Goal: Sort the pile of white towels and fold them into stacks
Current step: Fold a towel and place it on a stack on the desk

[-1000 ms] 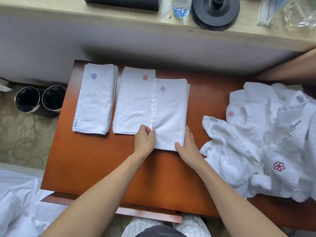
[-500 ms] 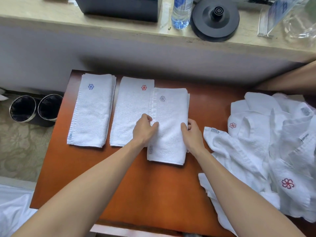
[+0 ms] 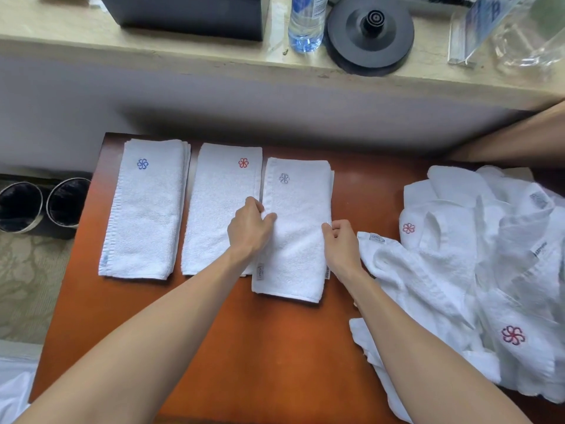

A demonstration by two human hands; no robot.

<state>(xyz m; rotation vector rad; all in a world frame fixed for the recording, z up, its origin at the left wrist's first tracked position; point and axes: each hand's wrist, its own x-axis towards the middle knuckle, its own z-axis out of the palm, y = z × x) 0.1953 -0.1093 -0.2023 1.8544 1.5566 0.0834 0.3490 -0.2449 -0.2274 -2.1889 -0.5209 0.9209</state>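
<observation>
Your single head camera looks forward and steeply down, close over the counter [image 3: 275, 347], which fills the frame's middle; a ledge [image 3: 183, 53] crosses the top and floor [image 3: 27, 286] shows at centre left.

Left hand [image 3: 250, 229], right hand [image 3: 341, 244] outstretched, fingers [image 3: 329, 229] curled, pinching

A black box [image 3: 189, 13], a water bottle [image 3: 306, 24] and a round black kettle base [image 3: 370, 33] are standing along the pale stone ledge [image 3: 153, 53], with a clear sign holder [image 3: 477, 29] standing further right. Two dark-lined bins [image 3: 20, 206] are sitting on the patterned carpet [image 3: 27, 286], left of the reddish wooden counter [image 3: 275, 347].
</observation>
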